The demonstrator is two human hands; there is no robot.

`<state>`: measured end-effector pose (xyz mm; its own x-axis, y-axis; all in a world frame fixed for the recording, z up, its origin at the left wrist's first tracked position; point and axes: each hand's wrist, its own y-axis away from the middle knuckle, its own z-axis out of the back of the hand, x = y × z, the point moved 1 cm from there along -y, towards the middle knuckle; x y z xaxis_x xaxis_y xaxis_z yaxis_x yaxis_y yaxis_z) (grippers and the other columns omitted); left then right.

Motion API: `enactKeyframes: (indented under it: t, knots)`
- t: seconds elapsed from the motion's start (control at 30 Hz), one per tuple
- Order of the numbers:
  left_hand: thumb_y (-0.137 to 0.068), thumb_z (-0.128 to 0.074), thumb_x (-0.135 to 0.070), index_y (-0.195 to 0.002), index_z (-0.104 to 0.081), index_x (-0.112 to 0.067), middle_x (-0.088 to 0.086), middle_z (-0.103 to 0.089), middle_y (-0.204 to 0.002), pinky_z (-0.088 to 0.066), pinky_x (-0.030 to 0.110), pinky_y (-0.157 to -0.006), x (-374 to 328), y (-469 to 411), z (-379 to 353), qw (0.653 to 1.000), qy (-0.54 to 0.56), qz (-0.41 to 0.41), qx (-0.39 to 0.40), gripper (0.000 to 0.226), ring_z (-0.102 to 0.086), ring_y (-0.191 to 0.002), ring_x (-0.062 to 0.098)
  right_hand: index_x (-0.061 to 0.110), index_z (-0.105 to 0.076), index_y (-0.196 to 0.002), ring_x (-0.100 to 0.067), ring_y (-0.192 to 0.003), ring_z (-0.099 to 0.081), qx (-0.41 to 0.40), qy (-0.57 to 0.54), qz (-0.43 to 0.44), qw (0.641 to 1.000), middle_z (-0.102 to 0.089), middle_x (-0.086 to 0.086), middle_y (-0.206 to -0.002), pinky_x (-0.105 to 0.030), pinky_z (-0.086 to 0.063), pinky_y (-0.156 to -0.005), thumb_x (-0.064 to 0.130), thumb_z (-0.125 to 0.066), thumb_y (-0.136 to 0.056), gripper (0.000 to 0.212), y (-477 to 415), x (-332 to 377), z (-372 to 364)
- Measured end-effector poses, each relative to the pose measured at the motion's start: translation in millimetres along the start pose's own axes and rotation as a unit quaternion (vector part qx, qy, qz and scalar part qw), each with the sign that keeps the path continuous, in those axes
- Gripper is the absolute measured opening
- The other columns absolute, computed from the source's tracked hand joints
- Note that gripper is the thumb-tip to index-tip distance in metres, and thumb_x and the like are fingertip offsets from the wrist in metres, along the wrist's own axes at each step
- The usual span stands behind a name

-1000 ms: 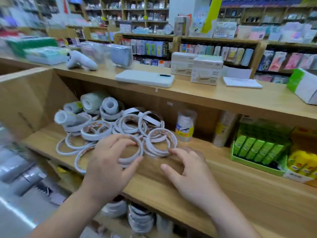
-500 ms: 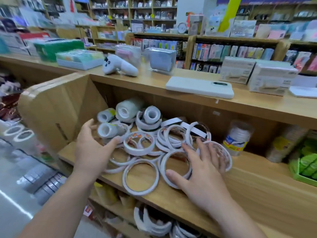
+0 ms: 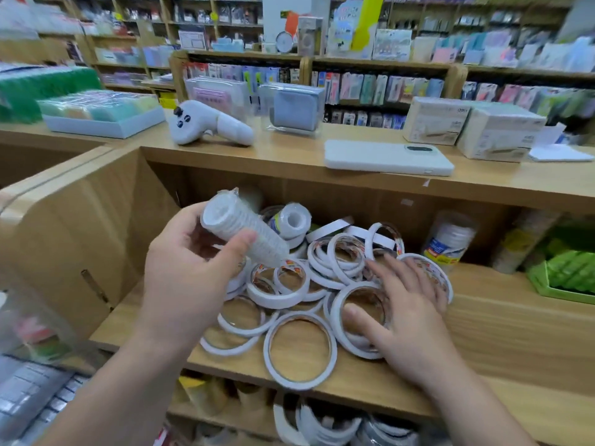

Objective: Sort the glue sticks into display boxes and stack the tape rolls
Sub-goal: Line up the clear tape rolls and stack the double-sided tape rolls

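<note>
White shrink-wrapped tape sleeve [image 3: 240, 235] is gripped in our left hand [image 3: 190, 265]. Our flat right hand [image 3: 405, 313] pins loose white tape rings [image 3: 299, 349]; we should stack them flush

— How many hands are in there?
— Two: my left hand [image 3: 190, 268] and my right hand [image 3: 405, 317].
— How many sealed packs of tape?
— One wrapped tube [image 3: 238, 233] in my left hand and a second tube [image 3: 291, 222] behind the heap. That makes two I am sure of.
— And the loose tape rings [image 3: 273, 300]?
— Well over a dozen. They overlap too much for an exact count.
— What else is on the shelf [image 3: 515, 320]?
— One clear tub [image 3: 450, 239] and one green display box [image 3: 553, 289].
— And on the desk [image 3: 289, 159] above?
— One white controller [image 3: 209, 123], one phone [image 3: 386, 157] and two white cartons [image 3: 434, 120].
</note>
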<state>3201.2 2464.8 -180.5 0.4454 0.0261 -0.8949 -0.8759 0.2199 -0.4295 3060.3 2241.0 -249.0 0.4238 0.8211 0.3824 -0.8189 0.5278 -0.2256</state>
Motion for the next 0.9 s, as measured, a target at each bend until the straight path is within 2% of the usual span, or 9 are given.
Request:
enactKeyframes:
  t: [0.1,0.23,0.37,0.5,0.57,0.67,0.73,0.8,0.9]
  knots:
    - [-0.084,-0.075,-0.02,-0.11,-0.066,-0.028,-0.014,-0.075,-0.1,-0.06,0.025,-0.073,-10.6,6.2,-20.5,0.993,0.063,0.044,0.085,0.029,-0.072,-0.095,0.006,0.037,-0.054,-0.134,-0.013,-0.136,-0.039,-0.109,-0.037,0.03,0.993,-0.052,0.018,-0.137,-0.042,-0.03,-0.106,0.08,-0.035,-0.084,0.068,0.4,6.3,12.3]
    - [-0.073,-0.078,-0.025,-0.109,-0.068,-0.025,-0.003,-0.077,-0.099,-0.062,0.039,-0.076,-20.0,18.3,-60.1,0.976,0.088,0.062,0.19,0.037,-0.073,-0.093,0.017,0.036,-0.056,-0.135,0.0,-0.117,-0.052,-0.092,-0.176,0.113,0.973,-0.06,0.026,-0.12,-0.02,-0.04,-0.099,0.067,-0.06,-0.08,0.063,4.6,20.4,35.9]
    - [-0.08,-0.081,-0.01,-0.11,-0.068,-0.026,0.0,-0.077,-0.098,-0.06,0.05,-0.08,-30.1,30.5,-107.0,0.963,0.091,0.047,0.249,0.036,-0.073,-0.091,0.023,0.034,-0.066,-0.119,-0.007,-0.099,-0.062,-0.096,-0.236,0.129,0.958,-0.068,0.019,-0.104,-0.029,-0.05,-0.081,0.041,-0.075,-0.082,0.039,6.3,6.3,52.0]
    - [-0.078,-0.082,-0.029,-0.117,-0.066,-0.034,-0.006,-0.075,-0.104,-0.061,0.043,-0.081,-35.0,35.1,-153.2,0.956,0.065,0.037,0.285,0.043,-0.072,-0.093,0.016,0.033,-0.068,-0.115,-0.011,-0.093,-0.064,-0.114,-0.259,0.087,0.955,-0.069,0.014,-0.101,-0.026,-0.05,-0.074,0.043,-0.077,-0.083,0.035,3.1,-45.0,66.3]
    - [-0.077,-0.084,-0.037,-0.122,-0.062,-0.039,-0.008,-0.072,-0.112,-0.06,0.038,-0.084,-30.8,35.1,-177.4,0.957,0.019,0.039,0.288,0.05,-0.071,-0.096,0.01,0.03,-0.069,-0.115,-0.01,-0.093,-0.062,-0.149,-0.245,0.051,0.957,-0.064,0.013,-0.101,-0.021,-0.048,-0.074,0.04,-0.081,-0.081,0.038,-1.8,-81.2,70.6]
    - [-0.076,-0.086,-0.037,-0.131,-0.057,-0.034,-0.006,-0.065,-0.123,-0.059,0.033,-0.087,-24.0,31.7,-215.8,0.959,-0.05,0.035,0.278,0.063,-0.069,-0.095,0.002,0.025,-0.07,-0.119,-0.007,-0.091,-0.063,-0.182,-0.235,-0.036,0.954,-0.065,0.008,-0.102,-0.028,-0.054,-0.078,0.034,-0.084,-0.077,0.045,-13.9,-135.5,74.4]
    - [-0.077,-0.084,-0.042,-0.139,-0.052,-0.028,-0.008,-0.06,-0.129,-0.056,0.03,-0.09,-22.5,26.8,-240.0,0.954,-0.131,0.017,0.269,0.071,-0.064,-0.099,0.002,0.021,-0.07,-0.118,0.001,-0.086,-0.064,-0.172,-0.233,-0.081,0.954,-0.068,0.008,-0.101,-0.018,-0.052,-0.075,0.029,-0.085,-0.077,0.045,-23.3,-161.4,73.4]
    - [-0.078,-0.08,-0.048,-0.142,-0.049,-0.024,-0.007,-0.057,-0.131,-0.051,0.03,-0.091,-18.0,19.5,-259.6,0.939,-0.225,-0.002,0.262,0.076,-0.059,-0.109,0.011,0.021,-0.069,-0.11,0.011,-0.077,-0.062,-0.161,-0.263,-0.098,0.946,-0.068,0.014,-0.093,-0.009,-0.049,-0.069,0.021,-0.086,-0.077,0.038,-34.0,-174.7,68.2]
    - [-0.078,-0.077,-0.055,-0.138,-0.05,-0.015,0.009,-0.062,-0.127,-0.051,0.039,-0.092,-11.0,9.6,-283.4,0.913,-0.318,0.018,0.254,0.077,-0.059,-0.116,0.027,0.027,-0.064,-0.098,0.006,-0.067,-0.06,-0.152,-0.272,-0.147,0.939,-0.065,0.019,-0.083,-0.02,-0.052,-0.068,0.024,-0.088,-0.074,0.033,-53.3,-181.4,60.1]
